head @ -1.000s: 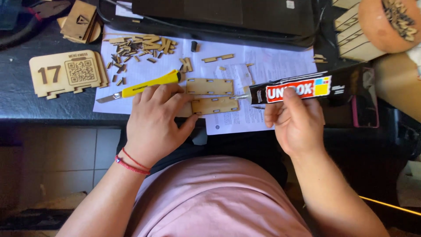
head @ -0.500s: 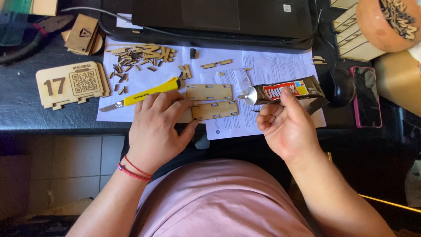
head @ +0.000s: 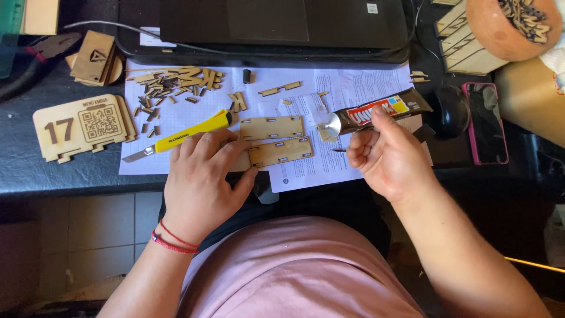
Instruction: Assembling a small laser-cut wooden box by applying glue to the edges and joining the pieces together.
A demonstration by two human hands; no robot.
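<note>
My right hand (head: 388, 156) grips a dark glue tube (head: 376, 112) with a silver nozzle end pointing left, just right of two flat slotted wooden panels. My left hand (head: 203, 176) lies palm down on the left end of the nearer wooden panel (head: 281, 151). The second panel (head: 272, 127) lies directly behind it. Both rest on white paper sheets (head: 329, 168). A yellow utility knife (head: 185, 135) with its blade out lies just beyond my left fingers.
Several small wooden offcuts (head: 173, 82) are scattered at the back left of the paper. A wooden plaque with a printed code (head: 82, 126) sits left. A black laptop (head: 265, 26) lies behind. A black mouse (head: 447, 112), a pink-edged phone (head: 485, 121) and a brown bowl (head: 512, 26) stand right.
My right hand took the glue tube out of its box and brought it left and nearer the panels. The box is no longer in view. My left hand stayed on the panel.
</note>
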